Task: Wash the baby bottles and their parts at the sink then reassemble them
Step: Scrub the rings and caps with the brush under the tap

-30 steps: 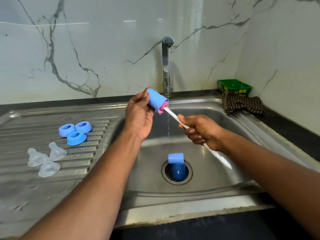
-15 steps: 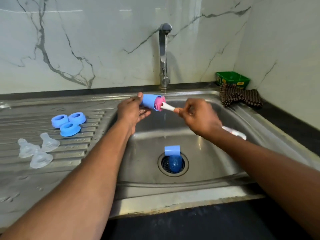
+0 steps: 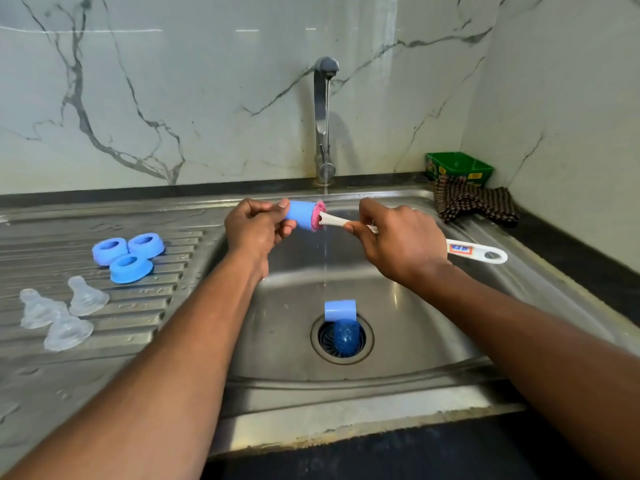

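Left hand [image 3: 254, 227] grips a blue bottle cap [image 3: 300, 214] over the sink basin [image 3: 415, 323], under the thin tap stream; right hand [image 3: 398, 237] fingers clamp a white brush handle [image 3: 478, 251], pink sponge head [image 3: 318, 216] inside. Best w/ twisting strokes, cap held steady.

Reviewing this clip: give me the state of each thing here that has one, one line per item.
Tap: on, thin stream running.
Blue cap: gripped by left hand, pink sponge brush pushed inside.
Brush handle: gripped by right hand.
Second blue cap: lying in the basin by the drain.
Three blue rings: on drainboard, detached.
Three clear teats: on drainboard, detached.
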